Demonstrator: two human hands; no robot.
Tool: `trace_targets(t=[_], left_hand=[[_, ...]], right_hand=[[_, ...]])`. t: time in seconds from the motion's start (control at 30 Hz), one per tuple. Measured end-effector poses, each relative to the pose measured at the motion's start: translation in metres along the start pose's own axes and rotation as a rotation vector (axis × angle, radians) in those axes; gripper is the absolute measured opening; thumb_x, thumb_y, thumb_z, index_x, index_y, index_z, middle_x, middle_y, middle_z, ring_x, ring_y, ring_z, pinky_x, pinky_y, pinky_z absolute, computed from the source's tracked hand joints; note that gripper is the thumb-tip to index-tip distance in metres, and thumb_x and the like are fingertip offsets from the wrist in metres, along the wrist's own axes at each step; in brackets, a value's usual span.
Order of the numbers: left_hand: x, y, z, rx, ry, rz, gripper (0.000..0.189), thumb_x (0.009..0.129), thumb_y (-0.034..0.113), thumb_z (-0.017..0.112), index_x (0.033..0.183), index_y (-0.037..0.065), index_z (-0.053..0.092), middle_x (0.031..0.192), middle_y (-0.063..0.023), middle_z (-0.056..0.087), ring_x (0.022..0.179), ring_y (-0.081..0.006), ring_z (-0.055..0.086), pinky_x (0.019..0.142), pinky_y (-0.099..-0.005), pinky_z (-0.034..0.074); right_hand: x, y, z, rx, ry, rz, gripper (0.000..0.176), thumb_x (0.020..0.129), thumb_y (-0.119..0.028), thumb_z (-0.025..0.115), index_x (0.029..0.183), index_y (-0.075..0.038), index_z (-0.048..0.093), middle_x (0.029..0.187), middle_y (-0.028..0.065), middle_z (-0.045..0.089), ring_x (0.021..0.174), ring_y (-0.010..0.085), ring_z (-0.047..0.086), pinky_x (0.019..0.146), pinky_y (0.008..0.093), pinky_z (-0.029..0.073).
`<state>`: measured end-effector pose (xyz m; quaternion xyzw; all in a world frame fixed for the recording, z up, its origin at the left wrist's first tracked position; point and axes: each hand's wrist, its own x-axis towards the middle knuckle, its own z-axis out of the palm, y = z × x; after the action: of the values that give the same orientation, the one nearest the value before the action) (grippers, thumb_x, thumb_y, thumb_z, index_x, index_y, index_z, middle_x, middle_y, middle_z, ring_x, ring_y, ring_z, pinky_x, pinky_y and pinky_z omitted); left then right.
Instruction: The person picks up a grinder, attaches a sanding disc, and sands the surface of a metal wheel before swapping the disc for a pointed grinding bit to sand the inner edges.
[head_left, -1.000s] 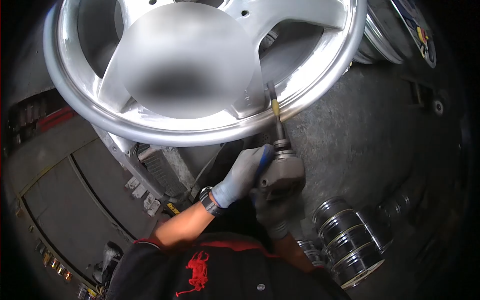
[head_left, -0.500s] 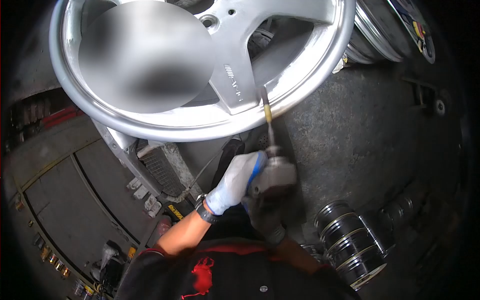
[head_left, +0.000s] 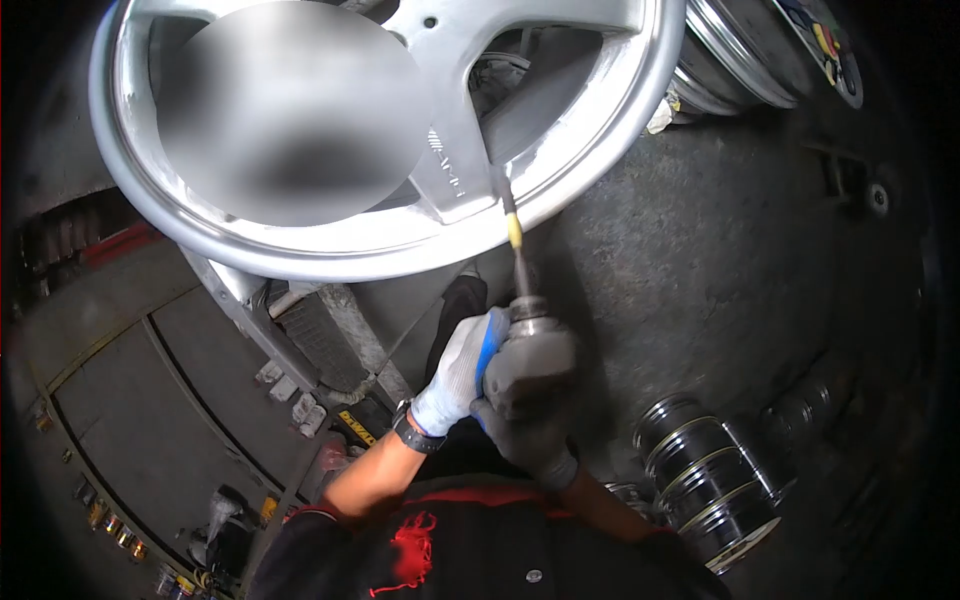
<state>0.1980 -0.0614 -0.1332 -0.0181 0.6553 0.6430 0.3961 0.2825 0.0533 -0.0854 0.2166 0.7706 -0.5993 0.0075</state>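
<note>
A power drill (head_left: 530,365) sits between my hands, its chuck and long bit (head_left: 515,235) with a yellow band pointing away from me. My left hand (head_left: 462,365), in a white and blue glove, is closed around the drill's left side. Below and to the right, my right hand (head_left: 530,440), in a dark grey glove, is wrapped around the drill's lower part in shadow. The tip of the bit overlaps the inner edge of a silver alloy wheel (head_left: 330,262), beside a spoke with raised lettering (head_left: 445,165). A blurred oval hides much of the wheel's left part.
A metal stand (head_left: 350,330) is under the wheel. Polished rims (head_left: 735,50) lean at the upper right. Shiny stacked rims (head_left: 705,470) stand on the dark floor (head_left: 690,240) at lower right. Small parts (head_left: 115,530) line a shelf at lower left.
The drill and both hands have shifted slightly left in view, and so has the wheel. The bit stays at the wheel's inner edge beside the lettered spoke. Both hands keep their grip.
</note>
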Motion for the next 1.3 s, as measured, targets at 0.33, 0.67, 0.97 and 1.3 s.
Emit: trace_targets(t=[0.33, 0.67, 0.97, 1.3], left_hand=[[0.017, 0.023, 0.0, -0.783, -0.032, -0.192, 0.058, 0.108, 0.054, 0.041, 0.128, 0.002, 0.06, 0.114, -0.0164, 0.071, 0.101, -0.0246, 0.071, 0.092, -0.0426, 0.059], [0.019, 0.02, -0.001, -1.395, -0.271, -0.222, 0.062, 0.106, 0.055, 0.045, 0.135, 0.001, 0.056, 0.123, -0.0179, 0.069, 0.109, -0.0328, 0.069, 0.1, -0.0498, 0.055], [0.004, 0.027, -0.015, -1.339, 0.038, -0.33, 0.066, 0.101, 0.062, 0.048, 0.119, 0.001, 0.063, 0.11, -0.0203, 0.071, 0.093, -0.0368, 0.07, 0.086, -0.0496, 0.059], [0.006, 0.054, -0.016, -1.255, -0.015, -0.284, 0.063, 0.103, 0.06, 0.045, 0.122, 0.002, 0.061, 0.112, -0.0205, 0.07, 0.098, -0.0371, 0.07, 0.089, -0.0506, 0.059]], right_hand=[[0.047, -0.028, -0.008, 0.066, 0.127, -0.314, 0.09, 0.066, -0.015, 0.093, 0.141, 0.0, 0.045, 0.127, 0.0184, 0.058, 0.118, 0.033, 0.061, 0.101, 0.0429, 0.05], [0.037, -0.009, -0.009, 0.09, 0.072, -0.205, 0.104, 0.07, -0.023, 0.096, 0.148, 0.005, 0.034, 0.133, 0.0251, 0.054, 0.122, 0.039, 0.058, 0.103, 0.0461, 0.049], [0.035, -0.01, 0.003, 0.224, 0.099, -0.208, 0.102, 0.068, -0.023, 0.096, 0.146, 0.005, 0.037, 0.136, 0.0209, 0.055, 0.123, 0.0315, 0.06, 0.104, 0.042, 0.049], [0.044, -0.01, 0.003, 0.313, 0.039, -0.218, 0.098, 0.074, -0.021, 0.093, 0.148, 0.006, 0.034, 0.135, 0.0269, 0.054, 0.122, 0.0411, 0.06, 0.101, 0.0482, 0.051]])
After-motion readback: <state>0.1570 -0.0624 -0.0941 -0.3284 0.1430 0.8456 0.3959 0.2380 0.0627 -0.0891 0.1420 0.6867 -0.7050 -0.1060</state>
